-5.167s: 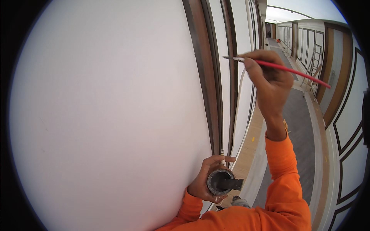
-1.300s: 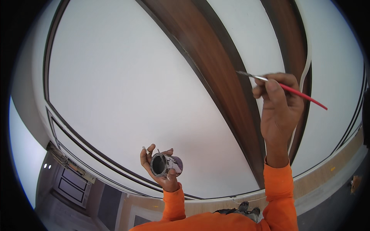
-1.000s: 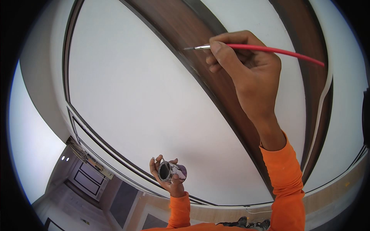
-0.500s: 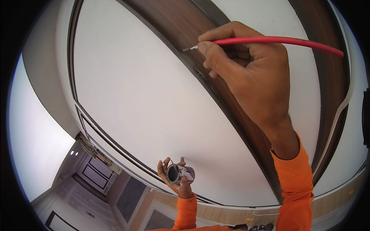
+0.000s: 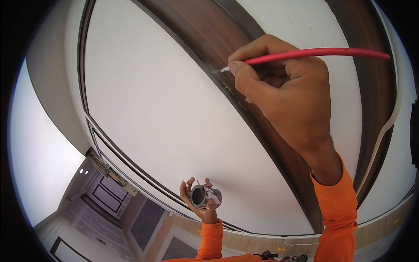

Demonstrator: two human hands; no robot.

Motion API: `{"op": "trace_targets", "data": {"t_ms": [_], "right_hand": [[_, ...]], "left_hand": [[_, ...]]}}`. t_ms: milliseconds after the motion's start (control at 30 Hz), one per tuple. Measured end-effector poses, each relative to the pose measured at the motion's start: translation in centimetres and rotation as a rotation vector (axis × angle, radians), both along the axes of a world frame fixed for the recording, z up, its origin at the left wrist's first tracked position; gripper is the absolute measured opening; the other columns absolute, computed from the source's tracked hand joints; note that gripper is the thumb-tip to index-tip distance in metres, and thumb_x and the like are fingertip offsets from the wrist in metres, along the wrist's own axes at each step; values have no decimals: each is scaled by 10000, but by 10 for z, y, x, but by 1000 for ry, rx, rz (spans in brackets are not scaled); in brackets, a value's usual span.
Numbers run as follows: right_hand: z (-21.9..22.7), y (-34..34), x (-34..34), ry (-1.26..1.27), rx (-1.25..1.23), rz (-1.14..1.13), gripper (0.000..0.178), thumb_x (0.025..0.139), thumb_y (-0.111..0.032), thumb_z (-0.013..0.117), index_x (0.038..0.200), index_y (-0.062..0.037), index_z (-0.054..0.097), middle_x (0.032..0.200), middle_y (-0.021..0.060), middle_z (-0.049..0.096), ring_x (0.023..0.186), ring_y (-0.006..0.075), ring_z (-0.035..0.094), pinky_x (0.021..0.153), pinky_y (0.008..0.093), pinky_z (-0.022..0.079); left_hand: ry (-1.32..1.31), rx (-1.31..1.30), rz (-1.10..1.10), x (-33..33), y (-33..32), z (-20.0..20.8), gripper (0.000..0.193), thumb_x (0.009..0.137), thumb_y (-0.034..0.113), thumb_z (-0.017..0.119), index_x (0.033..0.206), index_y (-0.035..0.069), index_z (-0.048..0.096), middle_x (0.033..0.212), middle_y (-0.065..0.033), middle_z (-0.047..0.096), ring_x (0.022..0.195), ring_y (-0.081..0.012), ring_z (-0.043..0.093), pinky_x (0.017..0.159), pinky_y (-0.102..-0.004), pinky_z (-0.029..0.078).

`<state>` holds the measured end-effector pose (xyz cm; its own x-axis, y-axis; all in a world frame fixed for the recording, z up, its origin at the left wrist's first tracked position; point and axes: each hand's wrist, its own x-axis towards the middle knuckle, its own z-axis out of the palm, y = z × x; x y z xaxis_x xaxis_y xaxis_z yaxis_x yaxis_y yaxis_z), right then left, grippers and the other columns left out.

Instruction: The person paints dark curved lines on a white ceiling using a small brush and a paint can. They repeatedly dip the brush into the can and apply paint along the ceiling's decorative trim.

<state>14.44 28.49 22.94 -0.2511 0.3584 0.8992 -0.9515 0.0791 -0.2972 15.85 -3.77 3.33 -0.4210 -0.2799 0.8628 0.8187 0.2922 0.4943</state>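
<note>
Pinched between thumb and fingers of my right hand is a thin paintbrush with a long red handle. Its short metal end and tip point left, at the dark edge of a brown wood-grain strip. Whether the bristles touch the strip is hard to tell. Lower down, in front of the white panel, my left hand cups a small paint-smeared can. The can is tilted so its dark round mouth faces left.
A second dark wood strip and a pale cable run down the right side. Lower left, a room with grey floor panels opens out. Black items lie at the bottom edge. A bright white surface stands far left.
My right hand has moved slightly down and to the right, taking the brush tip down along the strip's edge. My left hand and the can have barely shifted.
</note>
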Motion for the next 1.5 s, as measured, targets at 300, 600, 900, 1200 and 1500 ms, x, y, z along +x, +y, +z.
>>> {"op": "trace_targets", "data": {"t_ms": [300, 600, 900, 1200, 1500], "right_hand": [[-2, -4, -5, 52, 39, -97, 65, 917, -59, 727, 960, -14, 748, 716, 16, 689, 648, 47, 653, 560, 176, 503], [6, -3, -4, -1, 13, -77, 80, 922, -66, 703, 962, -19, 753, 709, 22, 697, 632, 60, 660, 561, 181, 506], [8, -2, -9, -12, -24, -94, 98, 927, -105, 711, 947, -18, 750, 711, 27, 707, 621, 72, 660, 547, 179, 487], [7, 2, -12, -79, -16, -171, 135, 928, -138, 714, 946, -9, 749, 701, 31, 709, 600, 74, 644, 526, 192, 465], [6, 7, -11, -218, 56, -145, 133, 923, -136, 704, 950, -14, 748, 701, 35, 704, 588, 73, 642, 513, 199, 467]], "left_hand": [[-22, -10, -14, -2, -4, -1, 1146, 696, 535, 916, 1532, 120, 250, 1389, -117, 423, 966, -256, 694, 1047, -530, 531], [-18, -21, -34, -5, -7, -2, 1165, 687, 569, 914, 1528, 105, 254, 1372, -121, 435, 947, -257, 700, 1033, -518, 543], [-4, -33, -38, -6, -8, -3, 1155, 693, 577, 907, 1524, 99, 264, 1356, -109, 446, 946, -251, 699, 1034, -519, 545], [-2, -15, -29, -5, -7, -2, 1135, 694, 571, 908, 1511, 102, 276, 1292, -92, 475, 943, -247, 709, 1054, -590, 525], [3, -43, -56, -6, -10, -2, 1095, 703, 542, 897, 1505, 89, 304, 1268, -97, 467, 937, -230, 718, 1013, -620, 552]]}}
